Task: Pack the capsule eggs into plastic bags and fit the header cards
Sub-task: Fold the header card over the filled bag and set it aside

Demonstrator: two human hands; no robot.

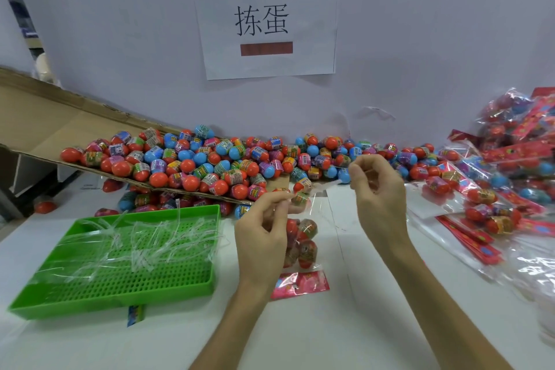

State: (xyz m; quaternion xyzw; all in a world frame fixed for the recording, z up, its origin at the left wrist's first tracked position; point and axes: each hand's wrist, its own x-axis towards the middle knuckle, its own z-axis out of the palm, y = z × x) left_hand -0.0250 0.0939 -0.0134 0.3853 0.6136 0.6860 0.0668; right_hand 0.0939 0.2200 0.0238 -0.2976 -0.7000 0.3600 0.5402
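A white bench [300, 333] is seen from above. Along its far edge a heap of loose capsule eggs [210, 159] is spread, partly on a sloping cardboard flap [45, 126]. Finished packs [510, 177] with red cards are piled at the right. A green tray [120, 300] is set at the left.

Between the tray and the packs, a plastic bag [303, 237] already filled with several eggs is held just above the bench. Its upper left edge is pinched by the left hand [261, 228], thumb against curled fingers. The right hand [378, 192] is raised near the heap, its fingers curled and thumb pressed to forefinger. Clear film at the bag's mouth appears to be pinched there, though the film is too faint for certainty.

A pink header card [300, 284] lies flat on the bench just below the bag, untouched. Thin clear strips [135, 240] are scattered in the tray.

The filling step is judged done for this bag, and the closing of its mouth is taken to be in hand. Next, the mouth should be flattened and kept taut, and the card picked up, folded over the top edge and squared to it before it is fixed.
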